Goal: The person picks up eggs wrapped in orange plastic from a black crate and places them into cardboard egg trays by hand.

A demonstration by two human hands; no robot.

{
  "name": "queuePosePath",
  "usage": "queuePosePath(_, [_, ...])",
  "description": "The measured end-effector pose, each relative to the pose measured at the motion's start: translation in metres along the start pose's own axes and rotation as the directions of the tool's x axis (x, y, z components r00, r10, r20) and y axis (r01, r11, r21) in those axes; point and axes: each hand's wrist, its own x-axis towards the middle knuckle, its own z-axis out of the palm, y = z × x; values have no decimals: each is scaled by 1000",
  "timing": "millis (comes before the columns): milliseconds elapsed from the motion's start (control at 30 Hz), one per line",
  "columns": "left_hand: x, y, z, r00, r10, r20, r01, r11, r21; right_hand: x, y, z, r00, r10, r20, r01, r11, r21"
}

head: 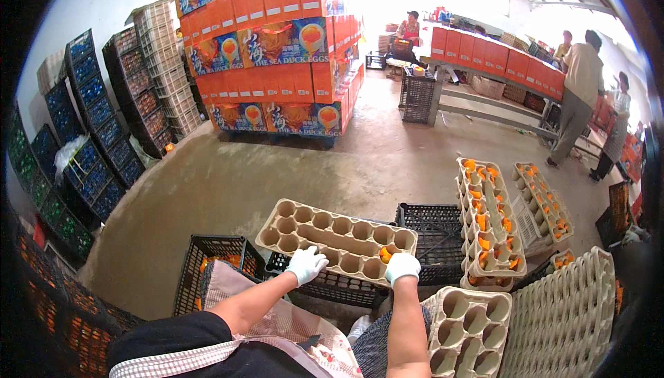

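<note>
A molded pulp egg tray (340, 240) lies across a black plastic crate (337, 290) before me, its cups bare except near the right end. There an orange-wrapped item (385, 254) sits in a cup, close to my right hand. My white-gloved right hand (403, 267) rests at the tray's near right corner; its fingers are partly hidden, so its hold is unclear. My white-gloved left hand (307, 265) lies over the tray's near edge, left of the middle; whether it grips the edge is unclear. A black crate with orange-wrapped items (220, 262) stands to the left.
Filled trays (493, 217) are stacked at right, beside a black crate (430, 227). Nested pulp trays (560, 316) and another tray (469, 326) stand near right. Orange cartons (275, 56) form a tall pile ahead; crate stacks (98, 108) line the left wall. Several people are at the far right.
</note>
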Motion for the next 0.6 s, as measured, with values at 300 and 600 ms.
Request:
queuePosePath(300, [8, -13, 27, 997, 50, 65, -58, 991, 121, 46, 1, 41, 979, 188, 82, -189, 982, 7])
queuePosePath(600, [5, -6, -19, 994, 92, 58, -87, 993, -73, 65, -15, 76, 976, 188, 112, -182, 981, -64])
